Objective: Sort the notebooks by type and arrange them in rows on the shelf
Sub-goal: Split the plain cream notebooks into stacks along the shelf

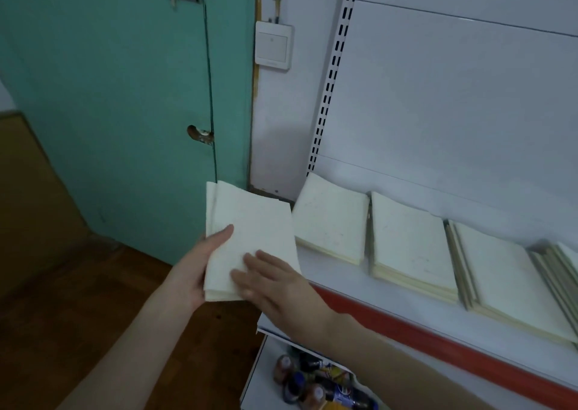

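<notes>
1. Currently your left hand (200,262) grips the small stack of cream, soft-covered notebooks (253,222) at its near left edge. The thumb lies on the top cover; the fingers beneath are hidden, so you cannot tell how they lie.
2. Your right hand (275,284) rests flat on the near right corner of the top cover, fingers straight and slightly spread, pinching nothing.
3. That stack hangs in the air just off the left end of the white metal shelf with the red front strip (337,272), in front of the teal door (109,96). Its far right corner comes close to the leftmost cream pile (331,219); whether they touch is not clear.
4. Further piles sit side by side along the shelf: a second cream pile (413,247), a third, wider pile (513,284), and fanned notebooks at the right edge (563,262).
5. Expect the held stack to be light and floppy. The covers look thin and smooth, so the notebooks are likely to slide over one another and fan out, as the far left edge already shows.
6. Hold it from both long sides, thumbs on top and fingers under, rather than by one corner, and square the edges before setting it down.
7. Judging by the row, the likely risk is a sagging corner catching the leftmost pile and pushing it askew.
</notes>
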{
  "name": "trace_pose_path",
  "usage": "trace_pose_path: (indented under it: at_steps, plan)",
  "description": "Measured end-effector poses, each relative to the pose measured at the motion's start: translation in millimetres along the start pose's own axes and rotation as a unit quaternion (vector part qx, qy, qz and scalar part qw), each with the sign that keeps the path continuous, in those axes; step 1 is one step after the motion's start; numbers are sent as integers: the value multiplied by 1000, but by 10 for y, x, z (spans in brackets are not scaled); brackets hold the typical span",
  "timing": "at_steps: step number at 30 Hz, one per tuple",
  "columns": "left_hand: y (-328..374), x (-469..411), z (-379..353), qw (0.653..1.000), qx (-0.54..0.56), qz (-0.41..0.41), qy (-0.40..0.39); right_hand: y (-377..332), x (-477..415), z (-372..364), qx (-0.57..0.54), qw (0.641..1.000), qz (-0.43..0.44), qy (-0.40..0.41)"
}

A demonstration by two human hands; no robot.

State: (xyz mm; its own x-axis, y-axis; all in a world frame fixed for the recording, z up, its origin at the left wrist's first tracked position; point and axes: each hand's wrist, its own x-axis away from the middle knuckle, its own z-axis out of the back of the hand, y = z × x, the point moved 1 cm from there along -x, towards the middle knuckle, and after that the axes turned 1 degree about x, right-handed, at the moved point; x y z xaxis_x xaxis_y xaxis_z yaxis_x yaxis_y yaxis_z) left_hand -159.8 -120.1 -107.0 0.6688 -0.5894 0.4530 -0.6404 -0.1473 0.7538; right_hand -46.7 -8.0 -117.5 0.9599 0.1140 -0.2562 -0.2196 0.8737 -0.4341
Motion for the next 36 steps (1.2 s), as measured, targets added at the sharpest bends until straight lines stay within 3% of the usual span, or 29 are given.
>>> trace_pose_path:
  at_steps: [3, 5, 8, 11, 15, 20, 23, 27, 32, 36]
  plan:
    - [33, 37, 131, 999, -23, -21, 38, 175, -142, 220, -57, 995, -82, -4]
    - [35, 70, 208, 999, -14, -22, 27, 519, -259, 338, -24, 979, -198, 34]
    - [51, 130, 301, 999, -1, -34, 35, 871, -440, 362, 51, 942, -331, 20]
    - [75, 176, 371, 998, 14, -53, 37, 977, -599, 233, 86, 921, -381, 12]
    - [106, 221, 414, 997, 23, -63, 29, 1017, -716, 115, 134, 917, -377, 6]
    - [81, 243, 415, 997, 23, -63, 23, 1070, -679, 194, 26, 927, -373, 34]
    - [63, 218, 368, 998, 24, -61, 25, 910, -584, 330, -52, 928, -354, 104]
    - [26, 137, 289, 997, 36, -63, 17, 461, -376, 449, -22, 947, -271, 172]
    - [-71, 66, 112, 996, 75, -57, 12, -259, -187, -76, 50, 993, -98, 35]
    - [-83, 71, 160, 994, 89, -65, 4, -410, -170, -209, 42, 997, -48, 35]
